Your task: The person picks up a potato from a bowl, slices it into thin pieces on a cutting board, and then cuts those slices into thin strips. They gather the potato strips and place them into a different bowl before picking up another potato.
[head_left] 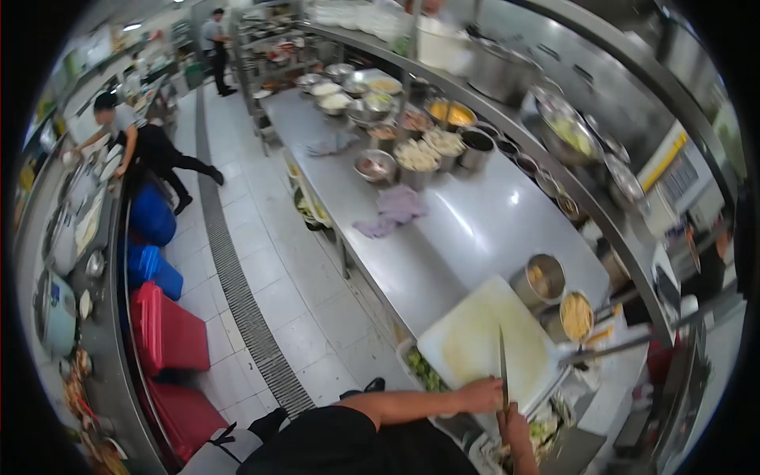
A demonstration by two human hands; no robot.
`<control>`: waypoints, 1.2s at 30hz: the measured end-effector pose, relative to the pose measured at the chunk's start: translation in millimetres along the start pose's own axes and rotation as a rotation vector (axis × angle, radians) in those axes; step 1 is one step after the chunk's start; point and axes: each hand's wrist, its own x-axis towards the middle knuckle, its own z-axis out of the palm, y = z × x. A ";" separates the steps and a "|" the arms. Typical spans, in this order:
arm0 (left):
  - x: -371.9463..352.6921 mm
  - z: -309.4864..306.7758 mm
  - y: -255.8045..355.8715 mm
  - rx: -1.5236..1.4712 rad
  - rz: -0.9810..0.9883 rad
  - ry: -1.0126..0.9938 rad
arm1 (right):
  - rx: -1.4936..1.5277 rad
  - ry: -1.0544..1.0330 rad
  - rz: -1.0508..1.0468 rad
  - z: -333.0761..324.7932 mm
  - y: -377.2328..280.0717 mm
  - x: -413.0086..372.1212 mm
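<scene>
My right hand [514,426] is closed around the handle of a long kitchen knife [503,364], whose blade points away from me over a cutting board. My left hand [480,395] is beside the lower part of the blade with its fingers curled; whether it grips anything is hidden. The white cutting board [467,328] has yellowish stains and lies at the near end of the steel table. Just beyond it stand a metal pot [540,281] with pale pieces inside and a container of yellowish strips [576,315].
The steel table [507,214] carries a purple cloth [392,212] and several food bowls. Green vegetables [426,370] sit in a bin by the board's left edge. An overhead shelf [546,166] runs along the right. Red bins [166,328] and a co-worker [146,142] are at left.
</scene>
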 end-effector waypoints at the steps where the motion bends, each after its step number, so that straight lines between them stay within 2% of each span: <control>1: 6.7 -6.5 1.5 -0.019 -0.013 -0.068 | -0.002 0.000 0.005 9.2 12.7 1.4; 2: 7.3 13.8 -8.6 -0.068 -0.052 -0.009 | 0.002 -0.025 0.021 8.1 14.6 1.1; 3: 10.2 -3.4 7.1 -0.198 -0.194 -0.047 | 0.018 -0.080 0.090 6.9 12.9 1.8; 4: 10.0 11.4 -7.8 -0.011 -0.079 -0.084 | 0.037 -0.056 0.056 7.5 16.0 0.4; 5: 15.9 -12.8 16.8 -0.075 -0.271 -0.155 | 0.074 -0.024 -0.015 15.2 27.1 3.9; 6: 15.9 -7.8 11.8 -0.041 -0.258 -0.166 | 0.058 -0.015 -0.030 7.1 20.5 2.2; 7: 11.9 15.8 -11.4 0.038 -0.155 -0.109 | 0.103 0.009 -0.089 -2.0 14.9 0.4; 8: 17.3 -1.7 -0.9 0.112 -0.127 -0.157 | 0.122 0.036 -0.095 -15.2 4.1 -1.4; 10: 20.5 -9.7 5.1 0.152 -0.189 -0.169 | 0.094 0.077 -0.129 -28.2 -4.2 -6.0; 14: 25.3 -26.4 21.1 0.140 -0.238 -0.169 | 0.108 -0.050 -0.051 -65.1 -19.1 -44.6; 17: 27.8 -33.6 30.8 0.109 -0.290 -0.188 | 0.067 -0.030 -0.018 -52.7 -13.7 -79.1; 18: 26.9 -35.0 30.7 0.107 -0.296 -0.195 | 0.072 -0.038 -0.017 -31.0 -5.8 -68.8; 20: 26.3 -35.2 30.0 0.074 -0.258 -0.159 | 0.080 0.103 -0.046 9.5 7.7 -34.6; 22: 30.0 -37.8 30.7 0.091 -0.269 -0.166 | 0.130 0.139 -0.118 -14.3 -2.5 -17.1; 25: 27.8 -34.2 30.4 0.100 -0.266 -0.165 | 0.084 -0.032 -0.083 -61.6 -14.6 -41.9; 28: 22.5 -32.6 28.0 0.096 -0.268 -0.146 | 0.077 -0.049 -0.028 -35.3 -4.6 -68.0; 30: 24.8 -32.7 27.5 0.093 -0.254 -0.156 | 0.078 -0.015 -0.009 -14.4 -3.8 -40.8; 32: 22.7 -32.7 28.3 0.074 -0.258 -0.143 | 0.042 0.065 -0.103 -14.2 -6.0 -14.3; 34: 21.4 -31.4 30.4 0.082 -0.272 -0.155 | 0.021 0.043 -0.109 -47.2 -14.1 -28.6; 36: 24.2 -34.4 30.1 0.095 -0.291 -0.144 | -0.030 -0.091 -0.042 -65.6 -17.8 -64.1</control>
